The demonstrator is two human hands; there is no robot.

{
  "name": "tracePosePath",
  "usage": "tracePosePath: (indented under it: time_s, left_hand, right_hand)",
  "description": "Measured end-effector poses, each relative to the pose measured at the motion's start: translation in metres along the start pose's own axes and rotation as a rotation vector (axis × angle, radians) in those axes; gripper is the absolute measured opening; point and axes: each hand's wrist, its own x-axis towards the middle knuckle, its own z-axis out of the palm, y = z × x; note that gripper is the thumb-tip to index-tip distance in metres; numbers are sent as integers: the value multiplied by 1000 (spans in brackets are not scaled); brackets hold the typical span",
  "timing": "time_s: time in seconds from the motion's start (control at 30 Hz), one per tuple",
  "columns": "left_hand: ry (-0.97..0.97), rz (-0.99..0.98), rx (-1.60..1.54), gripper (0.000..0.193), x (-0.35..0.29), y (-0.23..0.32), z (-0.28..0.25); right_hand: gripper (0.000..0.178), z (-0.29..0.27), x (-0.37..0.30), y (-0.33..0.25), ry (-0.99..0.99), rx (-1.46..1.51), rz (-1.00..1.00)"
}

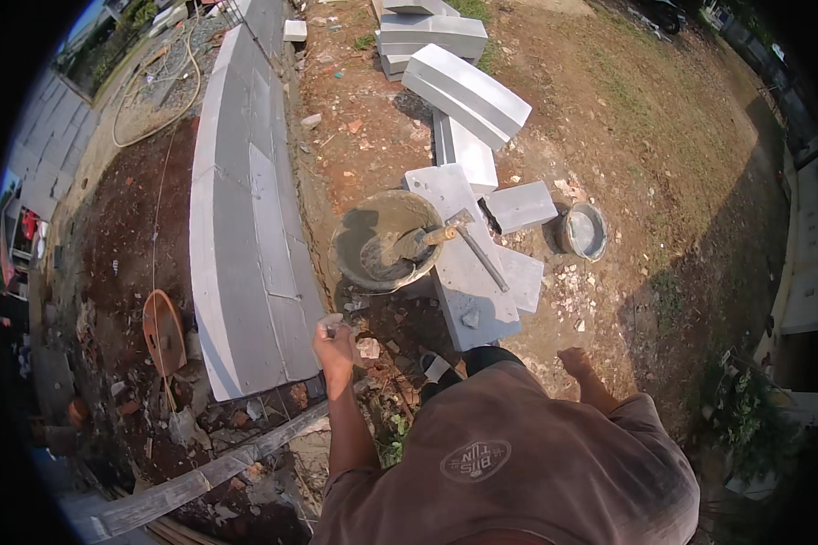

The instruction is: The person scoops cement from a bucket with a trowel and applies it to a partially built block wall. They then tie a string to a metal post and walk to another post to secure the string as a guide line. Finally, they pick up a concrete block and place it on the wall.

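My left hand [336,347] is raised beside the near end of a low wall of pale grey blocks [245,227]. Its fingers are curled in, and whatever they may hold cannot be made out. Away from the blocks, over the ground at my right side, hangs my right hand [574,361], fingers loosely extended and nothing in them. In front of me a round bucket [350,245] holds wet grey mortar. A trowel with a wooden handle [440,235] leans at its rim. A hammer [484,258] lies across a large grey block [468,304].
More blocks [468,91] are stacked and tilted farther ahead. A small pail [583,231] stands right of them. An orange-brown pan [164,334] and a pale hose [195,68] lie beyond the wall. A wooden plank [200,477] crosses rubble at lower left.
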Motion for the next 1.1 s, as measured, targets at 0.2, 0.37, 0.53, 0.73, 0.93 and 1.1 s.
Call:
tracePosePath:
  time_s: [0.2,0.37,0.53,0.73,0.93,1.1]
  left_hand:
    - [-106,-192,-15,16,-29,-52,16]
    - [-244,-417,166,19,-45,-114,24]
    - [-224,-258,262,22,-48,-130,62]
    - [25,-219,172,21,-78,-86,173]
    - [58,-202,84,19,-107,-37,362]
    - [-139,167,488,20,-89,-13,470]
  right_hand:
    - [36,-9,-77,-18,-104,356,429]
    - [42,-25,-108,-13,13,692,624]
    - [34,-27,-107,48,-13,950,737]
    - [38,38,-105,203,-70,997,704]
    - [29,69,-164,405,167,1047,774]
    - [28,65,-195,510,388,1200,966]
